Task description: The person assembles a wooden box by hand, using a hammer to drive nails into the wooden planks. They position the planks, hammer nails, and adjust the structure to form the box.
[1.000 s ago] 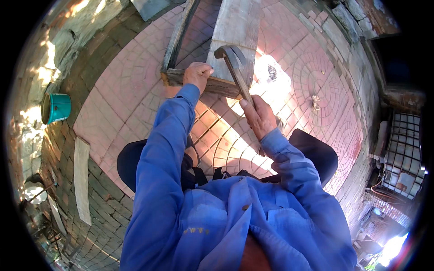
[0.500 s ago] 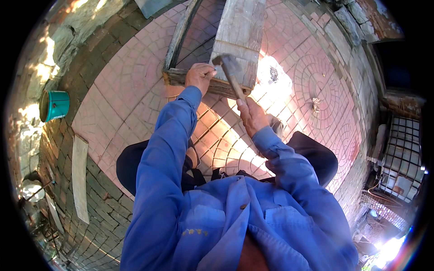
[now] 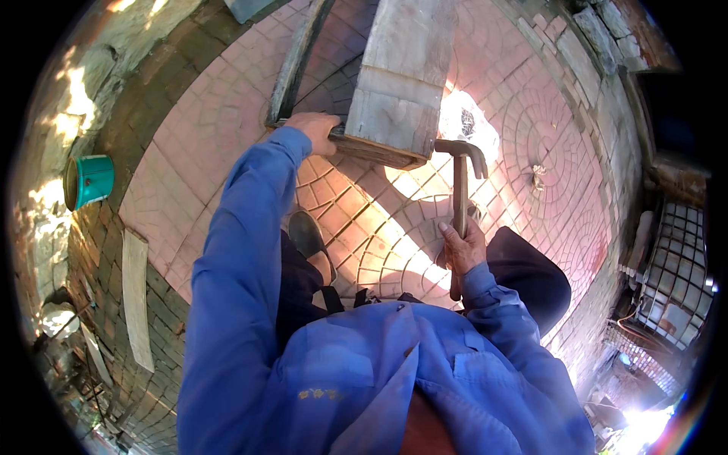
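- Plainly, a person in a blue shirt (image 3: 334,356) and dark trousers (image 3: 531,277) sits or crouches at the lower middle of the frame, both arms reaching upward in view.
- The right hand (image 3: 465,246), right of centre, is wrapped around the lower part of the handle of a claw hammer (image 3: 460,186), its thumb lying along the wood.
- The hammer stands nearly vertical in the frame, its head uppermost and its claw curving to the right; the head is just beside the near right corner of a wide plank (image 3: 402,87), though whether they touch cannot be told.
- The left hand (image 3: 312,130), above centre, is closed over a wooden crosspiece (image 3: 379,150), between a narrow rail (image 3: 299,68) and the plank; whether its fingertips pinch anything small cannot be seen.
- Pinkish paving (image 3: 220,136) spreads below the wood, with a bright sunlit patch near the hammer head.
- A dark shoe (image 3: 305,231) shows below the left hand.
- A green bucket (image 3: 94,182) lies at the left, above a pale wooden strip (image 3: 136,299).
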`<action>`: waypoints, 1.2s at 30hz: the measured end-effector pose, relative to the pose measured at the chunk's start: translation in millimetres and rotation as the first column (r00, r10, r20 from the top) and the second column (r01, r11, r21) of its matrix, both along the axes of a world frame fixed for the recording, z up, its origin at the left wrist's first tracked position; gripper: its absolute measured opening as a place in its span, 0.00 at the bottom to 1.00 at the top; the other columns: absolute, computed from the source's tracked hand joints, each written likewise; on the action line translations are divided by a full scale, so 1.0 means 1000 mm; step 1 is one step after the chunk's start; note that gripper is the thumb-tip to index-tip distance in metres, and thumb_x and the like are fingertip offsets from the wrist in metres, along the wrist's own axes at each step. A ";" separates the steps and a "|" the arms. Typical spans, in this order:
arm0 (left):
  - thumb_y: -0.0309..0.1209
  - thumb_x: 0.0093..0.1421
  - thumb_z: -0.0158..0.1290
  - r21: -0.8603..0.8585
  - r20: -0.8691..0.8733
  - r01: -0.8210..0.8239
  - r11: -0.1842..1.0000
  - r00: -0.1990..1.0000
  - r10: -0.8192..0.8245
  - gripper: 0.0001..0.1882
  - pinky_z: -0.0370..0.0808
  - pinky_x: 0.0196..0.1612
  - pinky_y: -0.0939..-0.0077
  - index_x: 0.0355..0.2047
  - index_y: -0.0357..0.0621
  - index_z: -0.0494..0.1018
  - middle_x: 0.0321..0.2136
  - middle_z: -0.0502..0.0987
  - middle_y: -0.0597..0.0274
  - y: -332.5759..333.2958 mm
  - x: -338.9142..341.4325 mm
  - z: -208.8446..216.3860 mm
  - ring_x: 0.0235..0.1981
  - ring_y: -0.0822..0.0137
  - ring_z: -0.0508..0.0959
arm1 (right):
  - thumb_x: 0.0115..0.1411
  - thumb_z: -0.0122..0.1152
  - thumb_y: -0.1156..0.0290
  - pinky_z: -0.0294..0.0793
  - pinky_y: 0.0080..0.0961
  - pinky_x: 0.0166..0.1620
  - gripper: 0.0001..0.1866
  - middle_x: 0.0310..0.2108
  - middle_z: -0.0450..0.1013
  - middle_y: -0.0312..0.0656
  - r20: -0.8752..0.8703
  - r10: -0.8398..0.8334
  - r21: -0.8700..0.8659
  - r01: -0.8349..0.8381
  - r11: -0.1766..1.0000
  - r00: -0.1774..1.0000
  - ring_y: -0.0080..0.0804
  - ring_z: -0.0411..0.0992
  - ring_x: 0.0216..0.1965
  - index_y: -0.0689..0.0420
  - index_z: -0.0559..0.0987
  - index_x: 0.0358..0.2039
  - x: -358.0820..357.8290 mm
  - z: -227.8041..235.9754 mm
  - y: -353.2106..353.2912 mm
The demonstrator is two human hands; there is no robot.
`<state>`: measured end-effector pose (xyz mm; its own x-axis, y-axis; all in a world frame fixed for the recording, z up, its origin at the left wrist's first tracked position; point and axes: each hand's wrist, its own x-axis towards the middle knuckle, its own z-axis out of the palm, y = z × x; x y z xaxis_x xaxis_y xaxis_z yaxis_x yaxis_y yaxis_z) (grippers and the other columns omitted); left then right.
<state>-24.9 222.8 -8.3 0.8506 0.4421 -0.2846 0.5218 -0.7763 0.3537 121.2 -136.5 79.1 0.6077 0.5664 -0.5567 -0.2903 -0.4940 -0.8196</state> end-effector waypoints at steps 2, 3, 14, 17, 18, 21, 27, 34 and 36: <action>0.49 0.52 0.62 0.195 -0.082 -0.003 0.981 0.996 0.020 0.27 0.73 0.49 0.59 0.44 0.41 0.76 0.40 0.79 0.50 -0.008 0.008 -0.007 0.46 0.50 0.77 | 0.61 0.63 0.68 0.52 0.17 0.13 0.10 0.16 0.60 0.29 -0.086 -0.113 -0.030 0.111 0.993 0.990 0.16 0.55 0.11 0.55 0.70 0.32 0.008 -0.006 -0.004; 0.52 0.46 0.66 0.199 -0.014 -0.039 0.979 0.999 0.042 0.28 0.74 0.47 0.60 0.36 0.41 0.76 0.37 0.80 0.53 -0.011 0.004 -0.012 0.44 0.52 0.78 | 0.61 0.63 0.68 0.52 0.17 0.13 0.10 0.15 0.59 0.29 -0.156 -0.178 -0.032 0.175 0.984 0.972 0.17 0.55 0.11 0.54 0.70 0.32 0.009 -0.006 -0.004; 0.54 0.47 0.64 0.117 -0.033 -0.006 0.993 0.999 0.010 0.28 0.77 0.40 0.59 0.31 0.39 0.79 0.30 0.80 0.48 -0.084 0.068 0.003 0.36 0.51 0.80 | 0.65 0.58 0.66 0.55 0.20 0.11 0.13 0.13 0.54 0.29 -0.203 -0.405 0.059 0.424 0.904 0.892 0.18 0.52 0.10 0.53 0.64 0.28 0.044 -0.008 -0.037; 0.53 0.50 0.62 0.064 0.044 0.065 0.996 0.997 -0.068 0.27 0.76 0.42 0.60 0.32 0.39 0.78 0.31 0.79 0.49 -0.125 0.088 0.001 0.37 0.51 0.79 | 0.65 0.57 0.66 0.54 0.19 0.11 0.12 0.13 0.54 0.29 -0.172 -0.399 0.092 0.418 0.904 0.901 0.18 0.52 0.10 0.54 0.65 0.28 0.047 0.006 -0.039; 0.53 0.51 0.62 0.075 0.045 0.092 0.993 0.994 -0.096 0.26 0.75 0.43 0.60 0.33 0.39 0.78 0.32 0.79 0.50 -0.128 0.087 -0.004 0.38 0.51 0.79 | 0.66 0.57 0.66 0.54 0.19 0.11 0.12 0.13 0.54 0.29 -0.155 -0.392 0.100 0.409 0.907 0.907 0.18 0.52 0.10 0.54 0.66 0.29 0.048 0.008 -0.041; 0.53 0.53 0.59 0.114 0.086 0.130 0.985 0.986 -0.141 0.26 0.74 0.46 0.61 0.34 0.40 0.76 0.34 0.78 0.52 -0.130 0.079 -0.021 0.41 0.52 0.77 | 0.66 0.57 0.67 0.54 0.18 0.12 0.11 0.12 0.55 0.30 -0.136 -0.364 0.152 0.383 0.911 0.921 0.17 0.52 0.09 0.56 0.67 0.31 0.052 0.005 -0.050; 0.52 0.55 0.58 0.089 0.103 0.139 0.986 0.984 -0.147 0.25 0.73 0.48 0.59 0.36 0.39 0.76 0.37 0.77 0.52 -0.134 0.073 -0.024 0.44 0.52 0.76 | 0.64 0.61 0.68 0.52 0.17 0.14 0.09 0.15 0.60 0.29 -0.119 -0.270 0.123 0.284 0.951 0.955 0.15 0.54 0.12 0.57 0.71 0.35 0.043 -0.002 -0.056; 0.47 0.52 0.62 -0.167 0.165 0.044 0.985 0.986 -0.016 0.27 0.73 0.49 0.59 0.43 0.37 0.75 0.42 0.78 0.46 -0.129 0.085 -0.005 0.46 0.49 0.77 | 0.64 0.60 0.60 0.62 0.26 0.28 0.15 0.19 0.64 0.38 0.288 0.136 -0.131 -0.101 0.986 0.948 0.26 0.62 0.23 0.61 0.74 0.34 0.029 -0.045 -0.076; 0.46 0.51 0.62 -0.296 0.213 0.045 0.954 0.977 0.020 0.28 0.72 0.50 0.59 0.46 0.37 0.75 0.42 0.78 0.45 -0.122 0.087 -0.010 0.46 0.48 0.77 | 0.65 0.59 0.59 0.62 0.28 0.26 0.16 0.18 0.65 0.40 0.334 0.189 -0.186 -0.132 0.974 0.924 0.28 0.63 0.21 0.61 0.72 0.33 0.031 -0.052 -0.076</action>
<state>61.9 100.4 -18.1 0.9103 0.3539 -0.2148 0.4008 -0.6242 0.6706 152.6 -212.7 26.7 0.6870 0.5953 -0.4166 0.0922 -0.6402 -0.7627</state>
